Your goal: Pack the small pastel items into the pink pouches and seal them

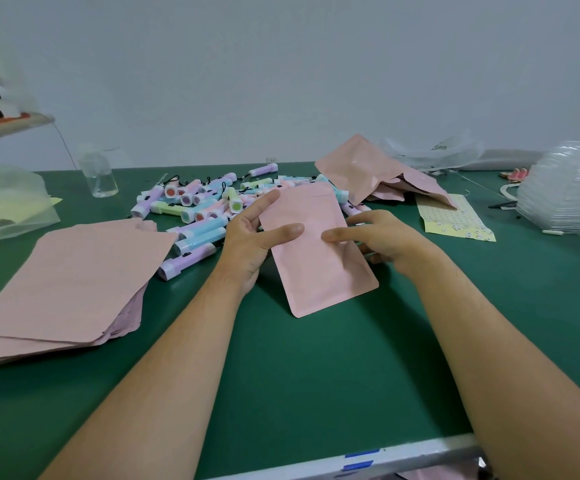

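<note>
pouch (316, 251): matt pink, smooth, paper-like, no gloss. left stack (67, 282) and back pile (361, 168): same finish. items (191, 233): smooth moulded plastic, pastel bodies with white ends, slight sheen. mat (316, 375): matt green, even, looks rubbery. table edge (420, 450): pale grey, metal-looking. bottle (100, 174): clear, plastic or glass, can't tell. bag (8, 206): thin translucent film, crinkled. trays (565, 199): clear glossy plastic. sheet (455, 216): printed yellow pattern, paper or film, can't tell.

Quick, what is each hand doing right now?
Left hand: pinches the pouch, thumb on its front.
Right hand: pinches the same pouch from the other side.
</note>
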Demonstrator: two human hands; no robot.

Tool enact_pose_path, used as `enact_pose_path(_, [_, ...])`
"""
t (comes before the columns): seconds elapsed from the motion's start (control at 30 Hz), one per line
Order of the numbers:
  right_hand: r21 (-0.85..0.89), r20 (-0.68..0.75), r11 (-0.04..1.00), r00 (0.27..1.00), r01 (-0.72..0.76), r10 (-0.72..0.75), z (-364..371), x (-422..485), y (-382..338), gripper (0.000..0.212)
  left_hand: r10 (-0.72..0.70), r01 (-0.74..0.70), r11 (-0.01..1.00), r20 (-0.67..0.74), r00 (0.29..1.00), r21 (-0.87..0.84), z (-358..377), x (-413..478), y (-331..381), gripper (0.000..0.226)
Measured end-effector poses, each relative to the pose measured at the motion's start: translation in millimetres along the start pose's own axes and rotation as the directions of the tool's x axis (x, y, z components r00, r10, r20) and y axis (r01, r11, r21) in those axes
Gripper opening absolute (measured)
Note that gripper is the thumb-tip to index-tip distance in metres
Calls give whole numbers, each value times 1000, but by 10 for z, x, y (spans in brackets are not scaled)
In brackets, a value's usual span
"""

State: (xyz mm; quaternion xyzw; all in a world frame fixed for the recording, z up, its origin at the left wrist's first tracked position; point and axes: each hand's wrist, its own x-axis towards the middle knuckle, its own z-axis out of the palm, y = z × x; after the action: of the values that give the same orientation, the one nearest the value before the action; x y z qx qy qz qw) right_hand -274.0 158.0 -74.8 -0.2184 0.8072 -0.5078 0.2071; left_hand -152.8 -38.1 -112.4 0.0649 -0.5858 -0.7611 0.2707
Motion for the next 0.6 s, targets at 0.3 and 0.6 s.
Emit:
enact_pose_path(0.3, [110, 188, 993, 981, 29, -49, -62, -27, 15, 21, -22, 5, 993, -136, 991, -120, -23, 17, 39, 83])
enact_pose_path(0.6, [147, 407, 988, 908, 43, -100, -41, -38, 85, 41, -110, 26, 941, -235, 966, -336, -97, 37, 72, 68])
